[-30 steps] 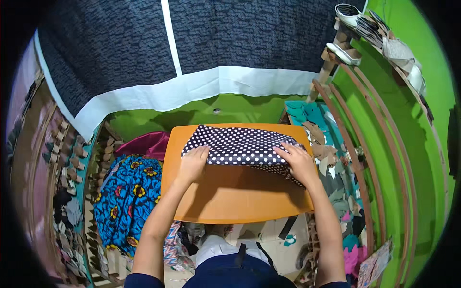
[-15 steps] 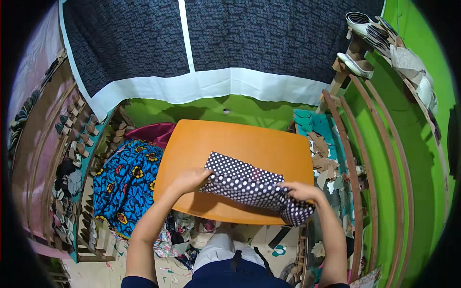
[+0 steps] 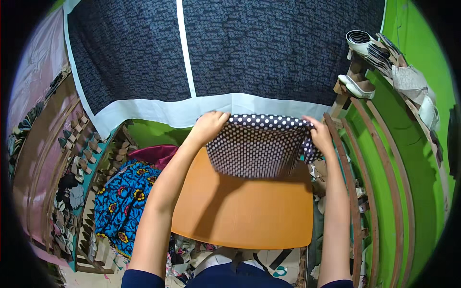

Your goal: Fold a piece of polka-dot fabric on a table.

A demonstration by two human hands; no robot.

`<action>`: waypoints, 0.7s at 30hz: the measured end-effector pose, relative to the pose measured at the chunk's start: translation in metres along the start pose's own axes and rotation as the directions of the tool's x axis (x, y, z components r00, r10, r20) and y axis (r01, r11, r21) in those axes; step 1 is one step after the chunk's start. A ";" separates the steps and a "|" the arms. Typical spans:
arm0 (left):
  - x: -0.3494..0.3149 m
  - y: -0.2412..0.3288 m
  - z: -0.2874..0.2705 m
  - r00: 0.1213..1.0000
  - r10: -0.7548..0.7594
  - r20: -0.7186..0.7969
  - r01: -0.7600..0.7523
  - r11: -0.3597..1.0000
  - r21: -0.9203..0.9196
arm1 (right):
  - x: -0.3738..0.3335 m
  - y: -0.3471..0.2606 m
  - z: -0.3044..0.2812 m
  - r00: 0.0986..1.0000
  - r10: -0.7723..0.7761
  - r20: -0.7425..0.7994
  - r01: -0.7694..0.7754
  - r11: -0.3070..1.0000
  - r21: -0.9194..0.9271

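Observation:
A dark polka-dot cloth (image 3: pixel 257 149) with white spots hangs between my two hands, lifted above the far part of an orange tabletop (image 3: pixel 245 211). My left hand (image 3: pixel 212 126) is closed on its upper left corner, and my right hand (image 3: pixel 319 135) grips the upper right end. A loose fold of the cloth droops beneath my right hand. The cloth's lower edge hangs over the table and casts a shadow on it. Both arms are stretched far forward.
Blue flowered fabric (image 3: pixel 127 201) is heaped left of the table, with maroon cloth (image 3: pixel 156 156) behind it. A rack of shoe parts (image 3: pixel 77 168) stands at left. Wooden rails (image 3: pixel 379 182) and white shoes (image 3: pixel 356 86) are at right. A dark curtain (image 3: pixel 269 53) hangs ahead; scraps litter the floor.
Both hands have moved up and away from me, raising the polka-dot cloth off the tabletop. It was lying folded on the table and now hangs spread between my hands.

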State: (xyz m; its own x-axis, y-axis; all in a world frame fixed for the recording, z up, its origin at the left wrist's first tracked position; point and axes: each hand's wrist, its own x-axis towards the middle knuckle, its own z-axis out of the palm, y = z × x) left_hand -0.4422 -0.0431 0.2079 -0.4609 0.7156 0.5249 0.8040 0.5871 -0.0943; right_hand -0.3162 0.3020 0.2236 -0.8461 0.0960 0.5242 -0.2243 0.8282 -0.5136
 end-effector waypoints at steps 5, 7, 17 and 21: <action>-0.005 -0.002 -0.011 0.983 0.128 -0.129 -0.119 0.990 0.075 | -0.005 -0.016 -0.016 0.999 -0.032 -0.023 0.034 0.994 0.106; -0.021 0.011 -0.006 0.948 0.214 -0.234 -0.197 0.976 0.095 | -0.031 -0.008 -0.017 0.983 -0.146 0.113 0.144 0.989 0.020; -0.264 0.101 0.092 0.910 0.361 0.203 -0.346 0.932 -0.108 | -0.292 0.009 0.101 0.797 -0.066 0.601 0.155 0.983 -0.096; -0.302 0.123 0.097 0.937 0.189 0.293 -0.179 0.982 -0.062 | -0.341 0.014 0.112 0.843 -0.062 0.535 0.214 0.950 -0.226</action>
State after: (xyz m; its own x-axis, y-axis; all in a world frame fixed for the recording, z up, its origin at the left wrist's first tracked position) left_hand -0.2404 -0.1505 -0.0438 -0.3895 0.8927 0.2266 0.8953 0.4247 -0.1341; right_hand -0.0848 0.2192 -0.0383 -0.9577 -0.2658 0.1105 -0.2845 0.9325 -0.2226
